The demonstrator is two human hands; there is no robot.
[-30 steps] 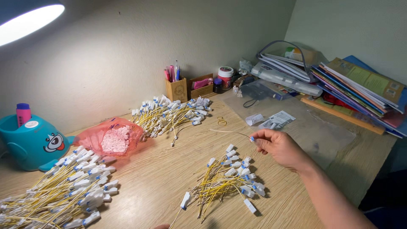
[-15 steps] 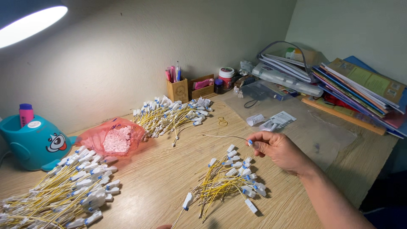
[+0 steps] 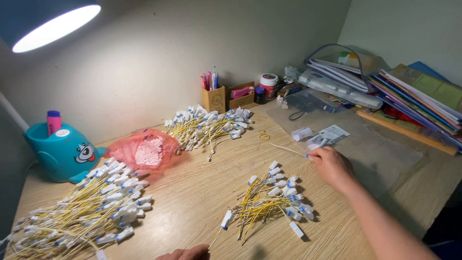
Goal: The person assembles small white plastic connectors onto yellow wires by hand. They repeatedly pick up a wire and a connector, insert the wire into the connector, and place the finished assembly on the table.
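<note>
1. The right hand (image 3: 332, 166) pinches one thin yellow cable (image 3: 288, 149) above the wooden counter (image 3: 192, 192).
2. A small cable pile (image 3: 267, 202) lies just beside it.
3. The left hand (image 3: 185, 253) shows only at the bottom edge.

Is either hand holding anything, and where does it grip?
The right hand pinches one thin yellow wire at its blue-tipped end. The left hand, mostly out of frame, cannot be told.

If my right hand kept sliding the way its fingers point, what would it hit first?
The right hand points up and left, holding a thin yellow wire. Next in that line are probably the rubber bands, then the far wire pile; depth is unclear.
</note>
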